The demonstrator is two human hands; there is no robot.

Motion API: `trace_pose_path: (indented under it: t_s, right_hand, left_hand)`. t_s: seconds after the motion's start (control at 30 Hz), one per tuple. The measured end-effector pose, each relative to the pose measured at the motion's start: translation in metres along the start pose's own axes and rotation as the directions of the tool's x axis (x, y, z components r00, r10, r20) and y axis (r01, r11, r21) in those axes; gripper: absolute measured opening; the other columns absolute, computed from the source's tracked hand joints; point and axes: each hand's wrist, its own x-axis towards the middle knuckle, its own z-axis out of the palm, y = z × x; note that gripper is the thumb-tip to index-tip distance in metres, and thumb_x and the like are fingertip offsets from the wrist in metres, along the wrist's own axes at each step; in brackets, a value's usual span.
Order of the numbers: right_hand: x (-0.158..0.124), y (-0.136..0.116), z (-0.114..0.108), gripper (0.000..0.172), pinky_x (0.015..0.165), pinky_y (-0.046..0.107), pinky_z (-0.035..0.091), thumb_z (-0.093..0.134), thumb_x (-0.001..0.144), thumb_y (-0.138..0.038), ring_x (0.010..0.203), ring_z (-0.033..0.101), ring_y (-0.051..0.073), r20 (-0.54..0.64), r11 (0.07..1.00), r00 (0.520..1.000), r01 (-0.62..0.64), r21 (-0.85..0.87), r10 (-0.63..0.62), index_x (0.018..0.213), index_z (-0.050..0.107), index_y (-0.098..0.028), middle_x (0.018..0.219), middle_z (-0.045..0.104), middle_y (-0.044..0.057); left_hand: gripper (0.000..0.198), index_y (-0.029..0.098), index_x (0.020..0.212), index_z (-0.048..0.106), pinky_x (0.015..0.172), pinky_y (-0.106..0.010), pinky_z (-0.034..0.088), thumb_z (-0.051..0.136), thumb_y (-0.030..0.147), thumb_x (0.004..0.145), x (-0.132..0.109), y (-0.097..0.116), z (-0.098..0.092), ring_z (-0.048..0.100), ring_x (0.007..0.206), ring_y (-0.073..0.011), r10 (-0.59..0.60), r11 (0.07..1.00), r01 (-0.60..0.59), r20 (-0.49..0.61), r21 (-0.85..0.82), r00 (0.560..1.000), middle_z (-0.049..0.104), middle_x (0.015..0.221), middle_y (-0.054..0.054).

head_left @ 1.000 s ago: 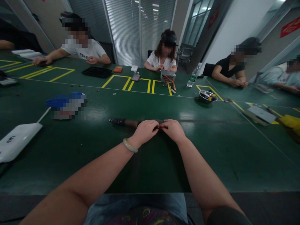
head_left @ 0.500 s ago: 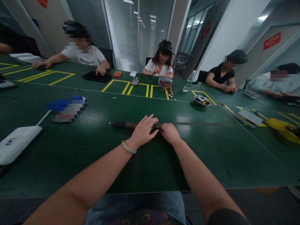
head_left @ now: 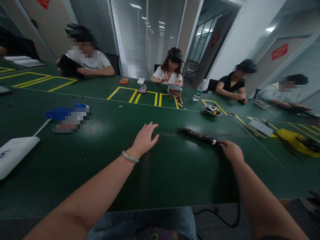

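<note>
White box (head_left: 18, 156): sitting way out left of my grip, cable poking out of its far corner
Blue thing (head_left: 58, 114): lying left of the grip too, partly pixelated, so no clue what it is
Left hand (head_left: 143, 140): I'm holding it spread, thumb apart, well left of the grip; can't tell if it's touching the green table (head_left: 170, 176)
Black tool (head_left: 197, 134): stretching left from my grip, narrow tip farthest away
Metal bowl (head_left: 212, 115): sitting beyond the grip, a bit left
Right hand (head_left: 233, 153): I'm pinching the tool's tail end with my fingertips
Yellow thing (head_left: 290, 138): lying off to the right
</note>
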Motion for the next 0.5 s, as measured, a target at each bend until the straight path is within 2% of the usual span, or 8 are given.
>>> trace_pose_path:
  t_s: [0.07,0.13,0.23,0.33,0.43,0.5]
  right_hand:
    - [-0.011,0.059,-0.001,0.034,0.079,0.040,0.048,0.049,0.089,-0.033,0.094,0.062,0.030,-0.003,0.985,0.986,-0.168,-0.025,0.168,0.113,0.071,-0.027,0.108,0.067,0.012]
    - [-0.025,0.109,-0.002,0.036,0.071,0.044,0.048,0.049,0.085,-0.035,0.088,0.063,0.034,-0.029,0.951,0.950,-0.310,-0.015,0.309,0.110,0.072,-0.025,0.102,0.067,0.017]
    - [-0.045,0.160,-0.003,0.034,0.061,0.051,0.047,0.049,0.076,-0.035,0.083,0.063,0.039,-0.105,0.851,0.844,-0.525,0.036,0.525,0.095,0.076,-0.028,0.092,0.066,0.020]
    - [-0.059,0.184,-0.003,0.033,0.058,0.061,0.044,0.046,0.070,-0.040,0.089,0.061,0.046,-0.171,0.755,0.737,-0.650,0.082,0.653,0.081,0.075,-0.029,0.086,0.064,0.023]
    - [-0.064,0.192,-0.002,0.036,0.067,0.069,0.038,0.047,0.068,-0.049,0.104,0.055,0.051,-0.212,0.707,0.675,-0.678,0.202,0.707,0.079,0.075,-0.028,0.094,0.062,0.024]
    - [-0.064,0.191,-0.003,0.038,0.072,0.072,0.033,0.049,0.066,-0.051,0.109,0.050,0.053,-0.192,0.670,0.643,-0.691,0.273,0.741,0.082,0.075,-0.029,0.102,0.061,0.024]
  left_hand:
    - [0.049,0.018,0.140,0.039,0.117,-0.048,0.025,0.043,0.039,0.096,0.000,-0.003,0.005,0.029,0.142,-0.0238,-0.049,0.999,0.048,0.072,0.019,0.996,0.044,0.145,-0.010]
    - [0.054,0.019,0.142,0.038,0.118,-0.047,0.022,0.040,0.046,0.096,-0.001,-0.006,0.009,0.022,0.144,-0.0244,-0.083,0.996,0.078,0.142,0.040,0.986,0.038,0.150,-0.009]
    - [0.063,0.019,0.145,0.034,0.119,-0.048,0.019,0.036,0.055,0.095,-0.003,-0.009,0.014,0.014,0.146,-0.0262,-0.077,0.996,0.066,0.224,0.055,0.972,0.030,0.154,-0.008]
    - [0.070,0.019,0.149,0.028,0.118,-0.048,0.018,0.033,0.061,0.093,-0.006,-0.012,0.019,0.011,0.147,-0.0273,-0.062,0.997,0.045,0.289,0.065,0.955,0.023,0.157,-0.008]
    - [0.073,0.020,0.150,0.026,0.118,-0.048,0.015,0.029,0.064,0.093,-0.010,-0.015,0.024,0.011,0.147,-0.0279,-0.055,0.996,0.026,0.365,0.083,0.929,0.020,0.158,-0.008]
    - [0.073,0.020,0.151,0.026,0.118,-0.049,0.014,0.026,0.065,0.093,-0.012,-0.016,0.026,0.011,0.147,-0.0284,-0.054,0.995,0.017,0.406,0.094,0.912,0.019,0.158,-0.008]
